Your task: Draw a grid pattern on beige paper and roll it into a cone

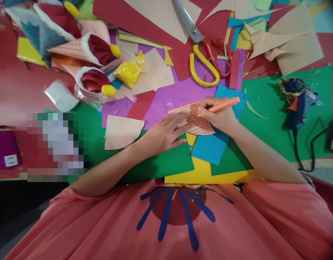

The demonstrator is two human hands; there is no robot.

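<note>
My right hand (219, 113) is closed around an orange marker (226, 104), its tip down on a cream fan-shaped paper piece (203, 124). Orange lines run along this piece, and a crossed grid covers its right part. My left hand (173, 131) lies flat with fingers stretched over the left part of the same paper. Beneath are a blue sheet (211, 148), a purple sheet (161, 108) and green sheets (161, 162). Left of my left hand rests a plain cream fan-shaped piece (123, 133) with a dark curved edge.
Scissors (199, 39) with red and yellow handles lie ahead, among paper scraps (285, 39). Decorated paper cones (77, 50) and a yellow plastic packet (131, 70) are at the upper left. A blue glue gun (298, 104) with a black cord sits at the right.
</note>
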